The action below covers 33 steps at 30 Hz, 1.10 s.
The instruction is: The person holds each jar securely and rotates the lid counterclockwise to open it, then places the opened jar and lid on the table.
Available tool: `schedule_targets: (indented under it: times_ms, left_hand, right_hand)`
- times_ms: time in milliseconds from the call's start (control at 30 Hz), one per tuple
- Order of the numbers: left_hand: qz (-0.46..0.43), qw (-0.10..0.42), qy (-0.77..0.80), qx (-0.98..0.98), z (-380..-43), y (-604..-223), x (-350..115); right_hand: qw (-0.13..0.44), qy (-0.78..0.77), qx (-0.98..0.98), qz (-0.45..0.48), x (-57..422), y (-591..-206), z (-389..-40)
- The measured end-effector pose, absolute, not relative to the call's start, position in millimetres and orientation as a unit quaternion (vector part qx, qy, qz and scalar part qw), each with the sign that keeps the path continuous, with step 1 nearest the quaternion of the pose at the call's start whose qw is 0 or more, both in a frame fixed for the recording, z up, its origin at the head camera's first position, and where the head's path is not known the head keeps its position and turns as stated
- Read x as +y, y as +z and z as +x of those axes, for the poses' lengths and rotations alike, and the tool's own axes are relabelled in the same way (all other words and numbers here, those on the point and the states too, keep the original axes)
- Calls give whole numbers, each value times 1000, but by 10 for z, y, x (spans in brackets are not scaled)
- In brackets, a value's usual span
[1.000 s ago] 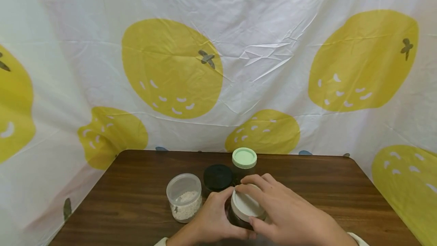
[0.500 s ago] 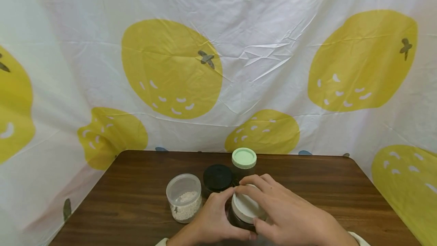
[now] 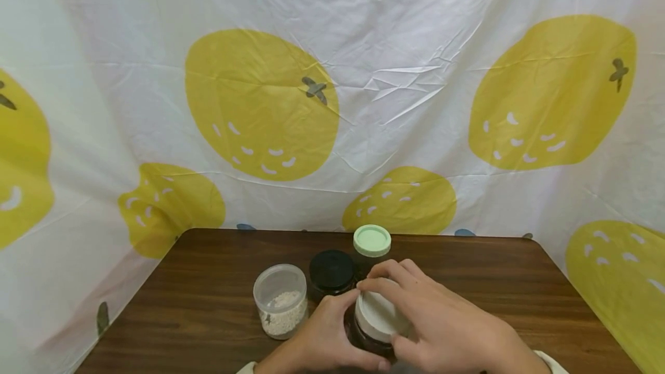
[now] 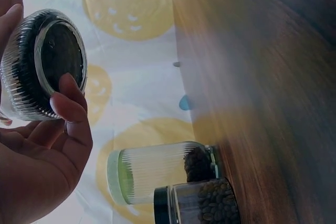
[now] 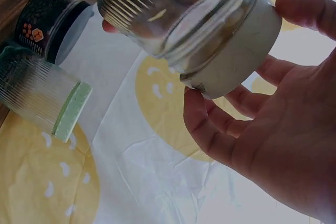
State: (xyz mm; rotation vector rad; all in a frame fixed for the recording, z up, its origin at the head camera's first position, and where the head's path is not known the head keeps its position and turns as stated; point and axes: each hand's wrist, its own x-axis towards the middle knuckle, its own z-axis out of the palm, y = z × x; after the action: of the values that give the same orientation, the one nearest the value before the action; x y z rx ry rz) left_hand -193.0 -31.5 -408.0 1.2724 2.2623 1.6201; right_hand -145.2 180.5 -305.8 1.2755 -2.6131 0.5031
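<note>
A ribbed glass jar [image 5: 163, 19] with an off-white lid [image 3: 381, 313] is held between both hands, raised over the table in the left wrist view. My left hand [image 3: 324, 333] grips the glass body, its fingertips reaching the base [image 4: 58, 56]. From above, my right hand [image 3: 441, 322] grips the lid's rim, thumb on one side and fingers on the other. The lid sits over the jar's mouth. Dark stuff shows through the base.
Left of the hands stands a clear plastic tub [image 3: 280, 305], partly filled with pale flakes. Behind them are a black-lidded jar [image 3: 332, 270] of dark beans and a ribbed jar with a mint-green lid [image 3: 372, 240]. A lemon-print cloth [image 3: 405, 120] hangs behind the wooden table [image 3: 208, 281].
The jar and its lid have shifted slightly right and tilted a little. My right thumb has slid rightward along the lid's rim. The other containers stay put.
</note>
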Motion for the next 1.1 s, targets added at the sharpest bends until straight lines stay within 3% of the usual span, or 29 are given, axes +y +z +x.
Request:
schedule_targets:
  times_ms: [367, 533, 867, 1100]
  left_hand:
    - [383, 3, 503, 774, -1960, -4113, -321]
    - [377, 10, 503, 778, -1972, -4128, -332]
    - [366, -29, 469, 803, -2014, -4174, -301]
    - [339, -26, 437, 833, -2036, -4201, -300]
  right_hand:
    - [114, 175, -902, 377, 1883, -3021, -1444]
    - [130, 175, -907, 361, 1958, -3003, -1455]
    - [177, 149, -921, 313, 2338, -3074, -1594]
    - [151, 144, -938, 278, 2571, -3292, -1725]
